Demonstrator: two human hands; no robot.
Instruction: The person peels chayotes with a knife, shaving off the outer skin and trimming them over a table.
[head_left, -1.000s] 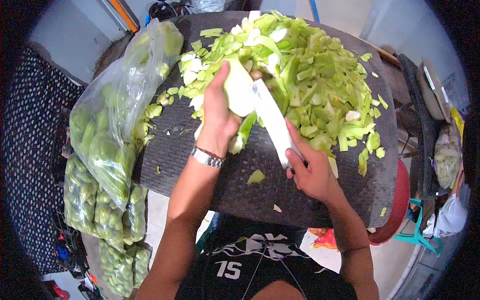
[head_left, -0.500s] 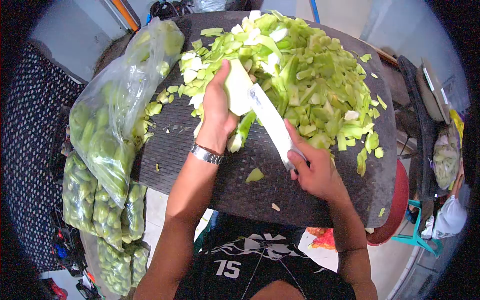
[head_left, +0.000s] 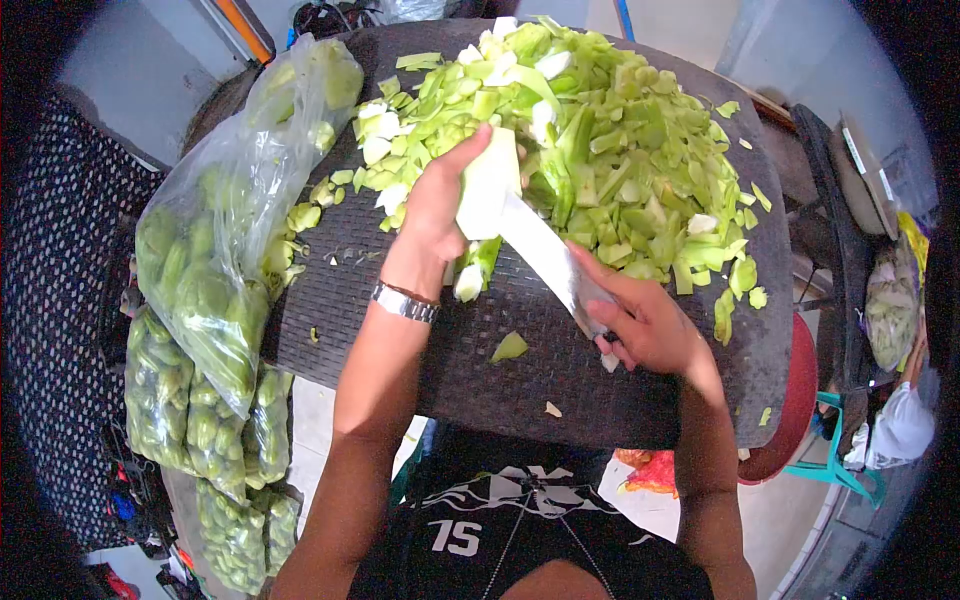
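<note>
Though apart, hands (head_left: 437, 208) aslant over table (head_left: 460, 385).

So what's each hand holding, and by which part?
The left hand grips a pale vegetable piece around its left side; the right hand holds the knife by its handle.

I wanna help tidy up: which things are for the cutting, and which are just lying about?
Likely for cutting:
knife, in the right hand
pale vegetable piece, in the left hand
heaped green slices
table
bagged green vegetables

Probably just lying about:
teal stool
dark patterned cloth
</note>
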